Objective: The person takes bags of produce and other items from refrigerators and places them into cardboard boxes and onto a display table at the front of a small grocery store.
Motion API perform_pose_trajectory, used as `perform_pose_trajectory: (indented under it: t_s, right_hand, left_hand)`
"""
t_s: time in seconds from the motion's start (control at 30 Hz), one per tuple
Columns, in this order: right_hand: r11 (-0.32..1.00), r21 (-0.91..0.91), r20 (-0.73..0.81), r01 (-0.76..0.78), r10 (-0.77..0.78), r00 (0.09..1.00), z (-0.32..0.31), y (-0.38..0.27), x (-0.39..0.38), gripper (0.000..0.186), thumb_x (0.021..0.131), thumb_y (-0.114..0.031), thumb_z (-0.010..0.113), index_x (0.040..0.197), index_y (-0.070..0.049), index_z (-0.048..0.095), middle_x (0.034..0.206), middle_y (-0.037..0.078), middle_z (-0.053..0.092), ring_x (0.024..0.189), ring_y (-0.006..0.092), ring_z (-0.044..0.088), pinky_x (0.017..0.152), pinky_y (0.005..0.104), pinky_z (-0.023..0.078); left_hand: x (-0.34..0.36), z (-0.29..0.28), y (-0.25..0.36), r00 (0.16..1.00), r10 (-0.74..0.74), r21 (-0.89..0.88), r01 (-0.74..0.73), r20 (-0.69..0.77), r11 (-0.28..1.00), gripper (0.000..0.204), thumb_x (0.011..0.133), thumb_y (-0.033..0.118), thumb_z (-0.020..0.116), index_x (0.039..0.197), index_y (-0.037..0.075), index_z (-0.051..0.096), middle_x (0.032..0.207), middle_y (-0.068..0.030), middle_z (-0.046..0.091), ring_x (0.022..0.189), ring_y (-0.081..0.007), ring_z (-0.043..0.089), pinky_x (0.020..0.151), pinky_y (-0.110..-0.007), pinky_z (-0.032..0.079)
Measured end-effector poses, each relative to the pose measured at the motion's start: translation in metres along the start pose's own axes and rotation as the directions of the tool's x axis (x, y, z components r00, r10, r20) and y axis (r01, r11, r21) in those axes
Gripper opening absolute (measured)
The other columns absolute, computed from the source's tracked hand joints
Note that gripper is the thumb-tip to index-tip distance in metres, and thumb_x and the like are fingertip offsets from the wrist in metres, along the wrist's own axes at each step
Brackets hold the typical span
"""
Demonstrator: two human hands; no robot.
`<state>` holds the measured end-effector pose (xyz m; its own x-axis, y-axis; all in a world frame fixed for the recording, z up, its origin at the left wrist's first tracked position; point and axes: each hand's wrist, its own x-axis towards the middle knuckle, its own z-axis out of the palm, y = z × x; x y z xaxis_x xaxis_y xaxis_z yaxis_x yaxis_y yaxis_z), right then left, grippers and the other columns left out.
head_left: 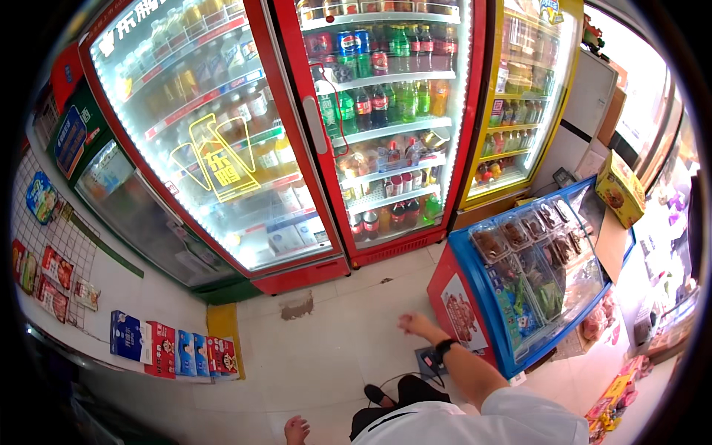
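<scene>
My right hand (417, 325) reaches forward over the floor with its fingers loosely bent and nothing in them. A dark band (445, 347) circles that wrist. Nearest to it is a blue-rimmed chest freezer (458, 276) with a red side, on my right. My left hand (297, 429) hangs low at the lower edge, its fingers loosely bent, and it looks bare too. Neither hand touches anything. Ahead stand a red-framed drinks fridge (326, 126) with bottles and cans on its shelves and, to its left, another red-framed glass-door fridge (215, 133).
A yellow-framed fridge (512, 111) stands at the far right. Clear packs (512, 230) lie on the freezer top, beside a yellow box (621, 189). Coloured cartons (165, 348) line the left side, below a wire rack of snacks (55, 259). A cable (404, 377) runs near my feet.
</scene>
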<state>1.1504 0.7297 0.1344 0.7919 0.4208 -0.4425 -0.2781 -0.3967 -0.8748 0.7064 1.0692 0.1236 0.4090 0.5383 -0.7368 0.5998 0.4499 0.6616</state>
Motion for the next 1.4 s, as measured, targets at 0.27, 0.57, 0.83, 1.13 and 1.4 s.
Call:
perform_pose_trajectory:
  t_s: [0.27, 0.57, 0.83, 1.13, 1.4]
  right_hand:
    - [0.811, -0.28, -0.344, 0.513, -0.584, 0.735, -0.035, -0.246, 0.213, 0.065, 0.068, -0.029, 0.076, 0.118, 0.001, 0.048, 0.102, 0.012, 0.059, 0.088, 0.0208, 0.059, 0.071, 0.0311, 0.05]
    - [0.643, -0.453, -0.562, 0.617, -0.744, 0.362, -0.066, -0.489, 0.385, 0.084, 0.061, -0.03, 0.078, 0.128, 0.0, 0.037, 0.118, 0.019, 0.048, 0.109, 0.032, 0.049, 0.093, 0.0387, 0.04]
    - [0.736, -0.409, -0.565, 0.54, -0.669, 0.483, -0.081, -0.523, 0.443, 0.087, 0.057, -0.039, 0.08, 0.124, 0.0, 0.039, 0.123, 0.023, 0.047, 0.116, 0.0352, 0.044, 0.099, 0.0453, 0.032]
    - [0.773, -0.397, -0.576, 0.495, -0.63, 0.521, -0.087, -0.498, 0.464, 0.087, 0.057, -0.037, 0.079, 0.124, 0.0, 0.037, 0.12, 0.02, 0.047, 0.118, 0.0333, 0.042, 0.094, 0.0469, 0.03]
    - [0.833, -0.361, -0.709, 0.418, -0.537, 0.458, -0.071, -0.491, 0.441, 0.073, 0.068, -0.031, 0.074, 0.123, 0.0, 0.036, 0.119, 0.019, 0.047, 0.114, 0.0332, 0.044, 0.093, 0.0432, 0.03]
  left_hand:
    - [-0.006, 0.041, 0.086, 0.97, -0.223, -0.065, 0.229, 0.094, 0.971, 0.052, 0.083, 0.033, 0.057, 0.126, 0.008, 0.044, 0.121, -0.0127, 0.051, 0.1, -0.0255, 0.051, 0.085, -0.036, 0.043]
    - [0.071, 0.118, 0.312, 0.988, -0.148, 0.069, 0.145, 0.038, 0.987, 0.054, 0.083, 0.033, 0.059, 0.127, 0.007, 0.042, 0.121, -0.0132, 0.051, 0.101, -0.0258, 0.05, 0.086, -0.036, 0.043]
    - [0.168, 0.179, 0.459, 0.986, -0.056, 0.218, 0.021, 0.158, 0.976, 0.056, 0.082, 0.033, 0.059, 0.128, 0.007, 0.041, 0.122, -0.0136, 0.05, 0.102, -0.0261, 0.05, 0.087, -0.037, 0.042]
    - [0.253, 0.244, 0.536, 0.917, -0.121, 0.514, -0.1, 0.379, 0.852, 0.058, 0.082, 0.033, 0.061, 0.129, 0.006, 0.04, 0.122, -0.014, 0.049, 0.103, -0.0265, 0.05, 0.088, -0.037, 0.042]
    - [0.307, 0.267, 0.583, 0.832, -0.167, 0.591, -0.221, 0.529, 0.776, 0.06, 0.081, 0.033, 0.062, 0.129, 0.006, 0.039, 0.123, -0.0145, 0.049, 0.103, -0.0268, 0.05, 0.089, -0.038, 0.042]
